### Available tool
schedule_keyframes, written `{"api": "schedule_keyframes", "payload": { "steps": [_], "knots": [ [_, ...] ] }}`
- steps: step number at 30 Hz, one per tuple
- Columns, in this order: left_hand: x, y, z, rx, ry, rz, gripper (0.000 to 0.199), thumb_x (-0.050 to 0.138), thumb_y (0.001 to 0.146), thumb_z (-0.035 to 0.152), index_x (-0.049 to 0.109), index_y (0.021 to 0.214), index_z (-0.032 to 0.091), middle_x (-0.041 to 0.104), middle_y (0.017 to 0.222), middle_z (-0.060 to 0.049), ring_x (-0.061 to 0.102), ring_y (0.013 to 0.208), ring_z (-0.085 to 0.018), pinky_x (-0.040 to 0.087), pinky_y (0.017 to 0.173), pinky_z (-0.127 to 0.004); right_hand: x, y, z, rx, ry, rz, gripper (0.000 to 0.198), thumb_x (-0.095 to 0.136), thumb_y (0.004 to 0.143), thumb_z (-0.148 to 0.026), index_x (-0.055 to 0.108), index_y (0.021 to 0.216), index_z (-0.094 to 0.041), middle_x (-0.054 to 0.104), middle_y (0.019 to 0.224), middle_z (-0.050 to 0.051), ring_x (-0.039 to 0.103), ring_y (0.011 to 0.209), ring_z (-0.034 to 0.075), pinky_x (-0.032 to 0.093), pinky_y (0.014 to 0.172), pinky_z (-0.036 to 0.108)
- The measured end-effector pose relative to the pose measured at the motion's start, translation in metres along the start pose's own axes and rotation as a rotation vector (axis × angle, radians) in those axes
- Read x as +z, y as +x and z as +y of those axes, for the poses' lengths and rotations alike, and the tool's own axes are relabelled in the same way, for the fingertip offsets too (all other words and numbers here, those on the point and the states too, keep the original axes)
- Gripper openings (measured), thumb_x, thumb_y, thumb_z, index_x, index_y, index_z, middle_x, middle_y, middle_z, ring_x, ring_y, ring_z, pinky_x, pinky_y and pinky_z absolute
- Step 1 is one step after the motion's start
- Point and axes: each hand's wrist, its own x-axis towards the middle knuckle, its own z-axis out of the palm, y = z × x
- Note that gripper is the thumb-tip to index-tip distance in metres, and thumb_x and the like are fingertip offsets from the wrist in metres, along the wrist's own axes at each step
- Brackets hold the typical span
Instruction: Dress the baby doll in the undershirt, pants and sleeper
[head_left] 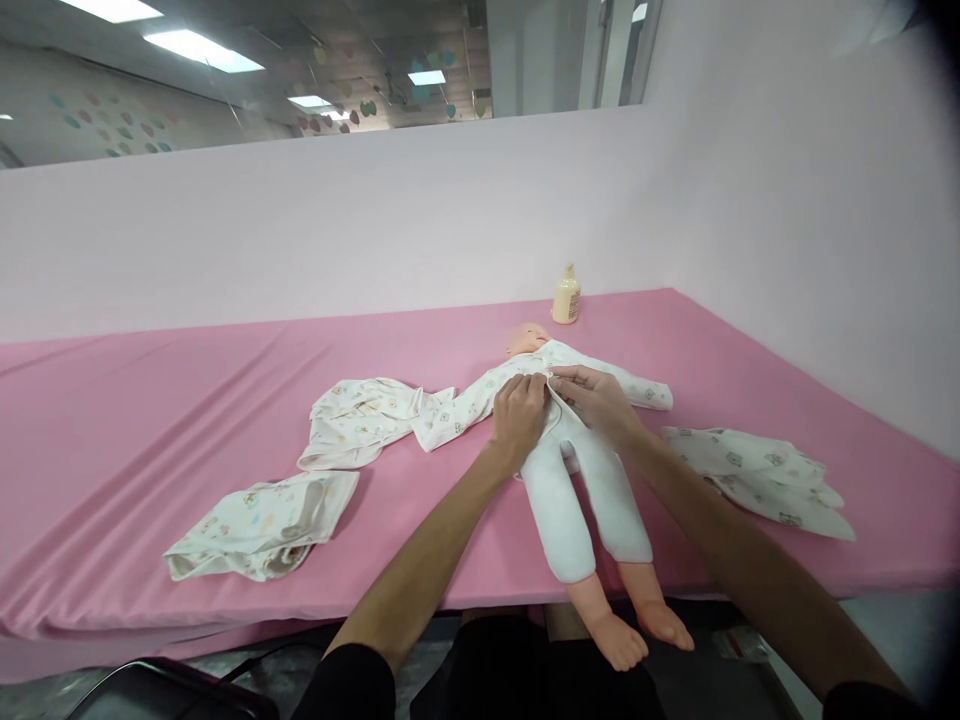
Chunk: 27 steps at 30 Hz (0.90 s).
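Observation:
A baby doll (556,515) lies on its back, with its head toward the wall and its bare feet over the table's front edge. It wears a white printed long-sleeved baby top (636,386), both sleeves spread wide. My left hand (519,412) is closed on the front of this top at the doll's belly. Close beside it, my right hand (596,396) pinches the same front edge between thumb and fingers. What exactly lies between the fingertips is too small to make out. The doll's white cloth legs show below my hands.
A pink sheet (420,540) covers the table. Printed baby clothes lie left of the doll, one bunched (356,415) and one folded (262,525); another folded garment (765,475) is to the right. A cream pump bottle (566,298) stands near the wall (337,230).

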Motion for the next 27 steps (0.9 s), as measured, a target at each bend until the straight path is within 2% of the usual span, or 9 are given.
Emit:
{"api": "schedule_keyframes", "payload": {
  "steps": [2,4,6,8,12,16,18,22,27],
  "knots": [
    [-0.002,0.001,0.002,-0.059,-0.053,-0.027,0.011,0.052,0.096,0.015,0.062,0.092,0.018,0.068,0.082,-0.006,0.062,0.083,-0.019,0.042,0.072,-0.029,0.000,0.000,0.000,0.000,0.031,-0.012,0.046,0.075,0.078,-0.049,0.074,0.113,-0.019,0.073,0.088,0.004,0.063,0.069,0.015,0.048,0.057,0.026],
    [-0.005,0.003,0.005,-0.140,-0.118,-0.058,0.011,0.052,0.097,0.019,0.062,0.095,0.018,0.068,0.085,-0.005,0.062,0.082,-0.019,0.042,0.072,-0.029,0.000,-0.001,-0.002,-0.035,0.039,-0.018,0.043,0.076,0.078,-0.047,0.075,0.111,-0.019,0.075,0.096,0.006,0.068,0.085,0.018,0.054,0.073,0.029],
    [-0.010,0.004,0.009,-0.219,-0.189,-0.084,0.012,0.051,0.097,0.021,0.062,0.094,0.019,0.069,0.086,-0.004,0.061,0.081,-0.018,0.041,0.071,-0.029,0.000,-0.002,-0.005,-0.070,0.039,-0.024,0.040,0.075,0.079,-0.045,0.075,0.109,-0.018,0.076,0.102,0.007,0.068,0.098,0.021,0.054,0.087,0.033],
    [-0.015,0.007,0.013,-0.283,-0.262,-0.102,0.013,0.050,0.097,0.021,0.061,0.091,0.020,0.069,0.086,-0.003,0.060,0.080,-0.018,0.040,0.070,-0.029,0.000,-0.004,-0.007,-0.086,0.028,-0.037,0.038,0.074,0.081,-0.044,0.075,0.109,-0.018,0.076,0.105,0.007,0.068,0.103,0.022,0.053,0.092,0.035],
    [-0.028,0.012,0.017,-0.422,-0.474,-0.171,0.013,0.051,0.092,0.019,0.059,0.082,0.020,0.068,0.079,-0.001,0.058,0.074,-0.017,0.039,0.066,-0.029,0.002,-0.004,-0.005,-0.131,-0.063,-0.035,0.037,0.069,0.085,-0.043,0.075,0.112,-0.019,0.076,0.105,0.007,0.068,0.101,0.023,0.053,0.090,0.035],
    [-0.041,0.018,0.014,-0.511,-0.787,-0.323,0.006,0.055,0.085,0.019,0.061,0.085,0.018,0.068,0.078,0.000,0.058,0.071,-0.014,0.040,0.063,-0.025,0.003,0.000,0.004,-0.200,-0.215,0.000,0.037,0.062,0.089,-0.039,0.072,0.118,-0.018,0.074,0.095,0.006,0.067,0.100,0.023,0.052,0.089,0.036],
    [-0.044,0.021,0.010,-0.575,-0.908,-0.367,0.009,0.055,0.084,0.022,0.063,0.086,0.018,0.066,0.074,0.000,0.056,0.066,-0.013,0.039,0.059,-0.024,0.003,0.002,0.008,-0.243,-0.249,0.000,0.036,0.059,0.091,-0.038,0.071,0.118,-0.019,0.073,0.094,0.006,0.066,0.102,0.023,0.051,0.091,0.036],
    [-0.043,0.023,0.005,-0.651,-1.015,-0.343,0.017,0.052,0.086,0.026,0.064,0.080,0.017,0.060,0.064,0.001,0.051,0.058,-0.011,0.037,0.055,-0.023,0.004,0.004,0.012,-0.316,-0.305,0.022,0.035,0.058,0.092,-0.039,0.071,0.118,-0.020,0.072,0.106,0.006,0.065,0.098,0.021,0.050,0.090,0.034],
    [-0.036,0.022,0.003,-0.658,-1.075,-0.325,0.020,0.053,0.088,0.029,0.064,0.078,0.015,0.057,0.062,0.001,0.049,0.057,-0.010,0.038,0.056,-0.022,0.008,0.003,0.013,-0.399,-0.458,0.099,0.035,0.057,0.093,-0.039,0.072,0.119,-0.020,0.067,0.089,0.006,0.060,0.081,0.020,0.049,0.080,0.034]
  ]
}}
